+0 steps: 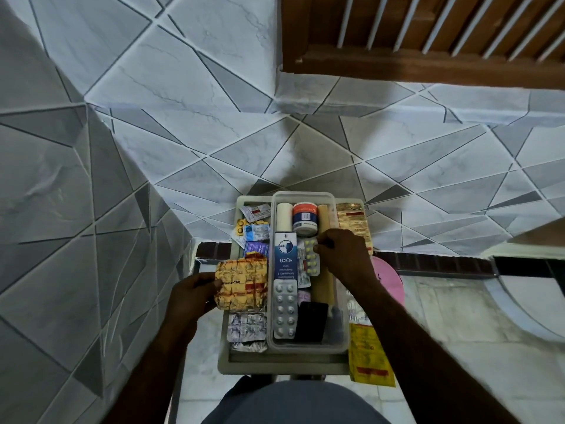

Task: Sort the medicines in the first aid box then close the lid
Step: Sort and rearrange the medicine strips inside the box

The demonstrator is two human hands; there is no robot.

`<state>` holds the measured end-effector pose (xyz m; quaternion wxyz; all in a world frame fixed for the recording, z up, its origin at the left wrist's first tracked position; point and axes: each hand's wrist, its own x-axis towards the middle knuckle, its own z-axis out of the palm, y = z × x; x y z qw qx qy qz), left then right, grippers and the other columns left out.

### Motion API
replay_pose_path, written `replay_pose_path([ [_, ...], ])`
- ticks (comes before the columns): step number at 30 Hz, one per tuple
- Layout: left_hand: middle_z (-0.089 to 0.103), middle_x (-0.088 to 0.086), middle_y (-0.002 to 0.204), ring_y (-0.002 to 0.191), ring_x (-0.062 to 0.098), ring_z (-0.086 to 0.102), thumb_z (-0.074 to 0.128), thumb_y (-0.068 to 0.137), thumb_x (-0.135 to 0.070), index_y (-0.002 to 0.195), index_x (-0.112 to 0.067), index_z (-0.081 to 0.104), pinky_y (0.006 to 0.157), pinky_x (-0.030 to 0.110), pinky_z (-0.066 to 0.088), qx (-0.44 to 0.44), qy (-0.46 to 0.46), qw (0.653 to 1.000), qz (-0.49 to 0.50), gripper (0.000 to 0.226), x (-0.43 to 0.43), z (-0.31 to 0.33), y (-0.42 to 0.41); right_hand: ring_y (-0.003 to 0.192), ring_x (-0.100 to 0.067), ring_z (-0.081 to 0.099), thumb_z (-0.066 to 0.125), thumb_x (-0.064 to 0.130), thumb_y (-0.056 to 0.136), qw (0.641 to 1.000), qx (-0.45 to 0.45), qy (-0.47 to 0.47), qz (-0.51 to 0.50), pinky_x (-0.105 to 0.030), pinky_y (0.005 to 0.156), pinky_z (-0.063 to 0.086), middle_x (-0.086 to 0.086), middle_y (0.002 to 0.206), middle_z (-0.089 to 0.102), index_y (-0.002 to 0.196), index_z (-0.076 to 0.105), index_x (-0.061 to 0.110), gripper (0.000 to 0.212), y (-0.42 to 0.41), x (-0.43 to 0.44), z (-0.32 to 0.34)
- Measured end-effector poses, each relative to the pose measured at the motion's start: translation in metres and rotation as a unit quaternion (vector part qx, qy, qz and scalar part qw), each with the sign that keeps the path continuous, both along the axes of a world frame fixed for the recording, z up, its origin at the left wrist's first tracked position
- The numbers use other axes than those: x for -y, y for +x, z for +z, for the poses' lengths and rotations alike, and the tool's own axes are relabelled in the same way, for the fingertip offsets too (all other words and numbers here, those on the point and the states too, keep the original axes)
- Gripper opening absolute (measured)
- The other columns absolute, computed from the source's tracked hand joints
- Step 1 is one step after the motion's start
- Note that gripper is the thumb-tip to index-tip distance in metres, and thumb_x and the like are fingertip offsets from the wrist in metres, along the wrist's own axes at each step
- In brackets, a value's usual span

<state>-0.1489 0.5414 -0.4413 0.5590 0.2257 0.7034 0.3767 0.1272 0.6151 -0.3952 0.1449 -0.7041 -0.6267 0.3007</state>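
Observation:
The open first aid box (pixel 226 365) stands in front of me, with a clear inner tray (pixel 305 348) set in its middle. My left hand (pixel 191 296) grips a stack of yellow-gold foil tablet strips (pixel 241 284) over the box's left side. My right hand (pixel 344 255) pinches the top of a blister strip of yellow pills (pixel 312 258) inside the tray. Also in the tray lie a blue and white medicine carton (pixel 285 257), a silver blister pack (pixel 285 309), a white jar with an orange band (pixel 305 218) and a black item (pixel 312 321).
Loose sachets and strips (pixel 253 229) fill the left compartment, with silver foil strips (pixel 246 327) nearer me. Gold strips (pixel 354 223) and a yellow strip (pixel 368 351) lie along the right side. A pink round object (pixel 389 278) sits right of the box. Tiled walls surround it.

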Motion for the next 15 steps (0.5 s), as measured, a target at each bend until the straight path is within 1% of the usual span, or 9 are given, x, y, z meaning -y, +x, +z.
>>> replay_pose_path([
  [4, 0.071, 0.019, 0.100, 0.086, 0.030, 0.070, 0.058, 0.091, -0.002, 0.108, -0.005, 0.065, 0.072, 0.035, 0.056, -0.009, 0.021, 1.000, 0.018, 0.018, -0.004, 0.011, -0.012, 0.090, -0.022, 0.064, 0.067, 0.026, 0.085, 1.000, -0.013, -0.006, -0.008, -0.047, 0.080, 0.056, -0.005, 0.105, 0.069, 0.101, 0.070, 0.015, 0.019, -0.001, -0.003, 0.000],
  [7, 0.072, 0.019, 0.102, 0.088, 0.030, 0.070, 0.060, 0.090, -0.004, 0.106, -0.007, 0.066, 0.078, 0.039, 0.057, -0.007, 0.041, 0.999, 0.029, 0.018, -0.007, 0.023, -0.020, 0.087, -0.024, 0.066, 0.066, 0.024, 0.085, 1.000, -0.018, -0.017, 0.000, -0.047, 0.076, 0.058, -0.007, 0.103, 0.070, 0.102, 0.070, 0.014, 0.020, -0.003, -0.004, 0.002],
  [9, 0.072, 0.019, 0.101, 0.091, 0.031, 0.069, 0.061, 0.089, -0.004, 0.106, -0.007, 0.066, 0.081, 0.040, 0.057, 0.000, 0.052, 0.998, 0.029, 0.018, -0.010, 0.034, -0.017, 0.077, -0.021, 0.069, 0.065, 0.024, 0.087, 0.999, -0.023, -0.022, 0.006, -0.041, 0.071, 0.059, -0.006, 0.097, 0.071, 0.102, 0.070, 0.014, 0.019, -0.002, -0.004, 0.004],
  [11, 0.073, 0.015, 0.096, 0.087, 0.028, 0.071, 0.060, 0.089, -0.003, 0.103, -0.008, 0.066, 0.074, 0.034, 0.060, 0.015, 0.058, 0.998, 0.015, 0.016, -0.011, 0.046, -0.005, 0.063, -0.015, 0.068, 0.064, 0.023, 0.089, 0.999, -0.042, -0.017, -0.008, -0.028, 0.058, 0.057, -0.003, 0.091, 0.072, 0.101, 0.070, 0.013, 0.016, 0.003, -0.004, 0.008],
  [12, 0.074, 0.013, 0.095, 0.085, 0.026, 0.072, 0.060, 0.089, -0.003, 0.102, -0.009, 0.066, 0.070, 0.031, 0.060, 0.023, 0.059, 0.998, 0.002, 0.015, -0.010, 0.051, 0.003, 0.059, -0.012, 0.068, 0.065, 0.022, 0.089, 0.998, -0.056, -0.013, -0.019, -0.023, 0.054, 0.054, -0.002, 0.089, 0.071, 0.099, 0.070, 0.014, 0.014, 0.006, -0.004, 0.010],
  [14, 0.074, 0.014, 0.093, 0.079, 0.023, 0.073, 0.061, 0.088, 0.000, 0.102, -0.008, 0.066, 0.063, 0.027, 0.060, 0.037, 0.062, 0.997, -0.031, 0.016, -0.008, 0.061, 0.021, 0.057, -0.009, 0.068, 0.066, 0.020, 0.089, 0.995, -0.088, -0.007, -0.041, -0.017, 0.050, 0.052, -0.001, 0.088, 0.072, 0.097, 0.070, 0.015, 0.010, 0.013, -0.004, 0.016],
  [15, 0.073, 0.015, 0.095, 0.078, 0.023, 0.073, 0.062, 0.087, 0.002, 0.104, -0.006, 0.066, 0.062, 0.027, 0.060, 0.045, 0.065, 0.995, -0.053, 0.018, -0.006, 0.065, 0.030, 0.055, -0.008, 0.067, 0.067, 0.020, 0.088, 0.994, -0.101, -0.006, -0.047, -0.015, 0.048, 0.051, -0.001, 0.087, 0.072, 0.097, 0.070, 0.016, 0.010, 0.017, -0.003, 0.020],
])
